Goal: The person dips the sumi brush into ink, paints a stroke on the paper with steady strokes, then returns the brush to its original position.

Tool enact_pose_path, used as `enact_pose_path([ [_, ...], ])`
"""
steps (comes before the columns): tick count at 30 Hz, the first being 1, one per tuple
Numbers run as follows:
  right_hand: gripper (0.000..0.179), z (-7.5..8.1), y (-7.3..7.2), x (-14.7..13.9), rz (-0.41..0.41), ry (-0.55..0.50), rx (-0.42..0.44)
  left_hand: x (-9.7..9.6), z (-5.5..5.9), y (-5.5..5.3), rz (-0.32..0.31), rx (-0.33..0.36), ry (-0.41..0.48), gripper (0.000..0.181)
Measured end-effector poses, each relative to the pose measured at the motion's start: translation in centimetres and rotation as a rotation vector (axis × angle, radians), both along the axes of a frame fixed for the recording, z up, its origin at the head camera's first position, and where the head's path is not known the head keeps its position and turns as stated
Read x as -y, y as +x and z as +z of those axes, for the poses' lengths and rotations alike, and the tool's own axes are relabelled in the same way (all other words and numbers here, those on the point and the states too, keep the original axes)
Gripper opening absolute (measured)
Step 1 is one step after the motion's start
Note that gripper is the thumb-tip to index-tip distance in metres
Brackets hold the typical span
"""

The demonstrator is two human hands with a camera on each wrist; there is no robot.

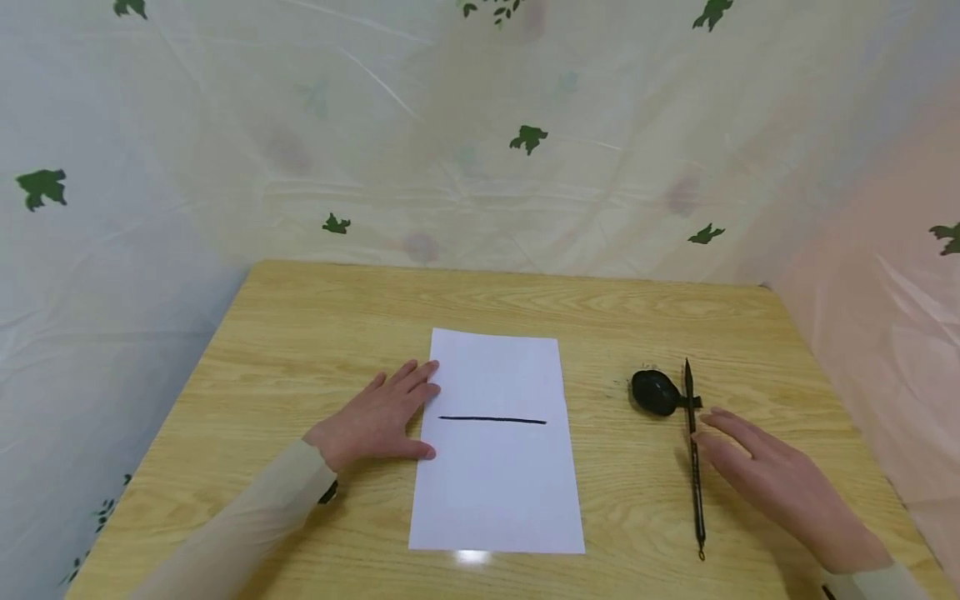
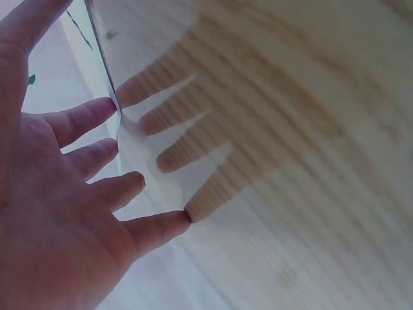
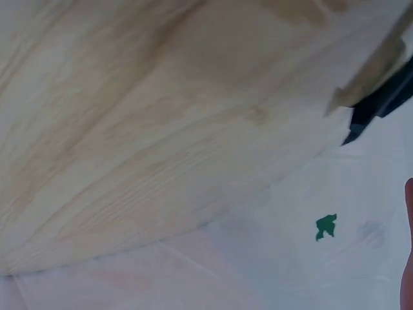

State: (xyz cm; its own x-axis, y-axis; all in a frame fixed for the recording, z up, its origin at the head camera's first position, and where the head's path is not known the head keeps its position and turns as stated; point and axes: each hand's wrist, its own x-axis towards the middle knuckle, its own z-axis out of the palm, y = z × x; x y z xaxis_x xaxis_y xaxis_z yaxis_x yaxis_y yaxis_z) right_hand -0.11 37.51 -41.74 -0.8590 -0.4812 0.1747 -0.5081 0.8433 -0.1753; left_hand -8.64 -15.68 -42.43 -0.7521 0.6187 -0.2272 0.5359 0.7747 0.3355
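Note:
A white sheet of paper (image 1: pixel 495 492) bearing one black horizontal stroke (image 1: pixel 492 419) lies on the wooden table. My left hand (image 1: pixel 378 421) is spread flat at its left edge, fingertips and thumb touching the paper; the left wrist view shows this hand (image 2: pixel 71 187) with fingers apart. To the right, a black writing brush (image 1: pixel 696 492) rests across the short handle of a black, spoon-shaped ink dish (image 1: pixel 654 392), tip pointing away. My right hand (image 1: pixel 787 483) is beside the brush, fingers loosely extended, thumb and fingertips close to its shaft; whether they touch it I cannot tell.
The wooden table (image 1: pixel 315 308) ends at a pale curtain (image 1: pixel 420 125) with green leaf-like shapes, which hangs behind and along both sides. Small dark specks (image 1: pixel 621 385) mark the tabletop near the ink dish. A black piece (image 3: pixel 381 97) shows at the right wrist view's edge.

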Motion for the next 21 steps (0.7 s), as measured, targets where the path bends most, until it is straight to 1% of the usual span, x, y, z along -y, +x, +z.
enact_pose_path([
  [1,0.049,0.1,-0.1,0.2,0.013,-0.035,-0.045,0.0,0.0,0.0,-0.003,-0.007,0.001,0.089],
  [2,0.05,-0.1,-0.2,0.3,0.077,-0.037,-0.19,0.0,0.1,0.0,-0.005,-0.017,0.006,0.088],
  [3,0.05,-0.3,-0.3,0.5,0.139,-0.023,-0.363,0.0,0.0,0.0,-0.007,-0.028,0.012,0.087],
  [4,0.053,-0.3,-0.6,0.8,0.179,-0.031,-0.475,0.0,0.0,0.0,-0.01,-0.04,0.018,0.086],
  [5,0.05,-0.2,-0.7,1.1,0.191,-0.051,-0.525,0.0,0.1,0.0,-0.009,-0.049,0.02,0.086],
  [6,0.05,-0.1,-0.7,1.4,0.195,-0.067,-0.552,0.0,0.1,0.0,-0.009,-0.058,0.025,0.085],
  [8,0.052,0.2,-0.7,2.0,0.188,-0.092,-0.574,-0.1,0.0,0.0,-0.005,-0.068,0.023,0.084],
  [11,0.055,0.5,-0.7,2.8,0.169,-0.148,-0.581,-0.2,0.0,0.0,0.006,-0.062,0.006,0.084],
  [15,0.06,0.7,-0.5,4.0,0.151,-0.25,-0.537,-0.3,0.1,0.0,0.009,-0.056,-0.01,0.085],
  [18,0.061,0.8,-0.5,4.8,0.15,-0.306,-0.494,-0.2,0.2,0.0,0.01,-0.044,-0.012,0.086],
  [21,0.059,1.1,-0.4,5.6,0.161,-0.348,-0.473,-0.2,0.3,-0.1,0.009,-0.026,0.002,0.087],
])
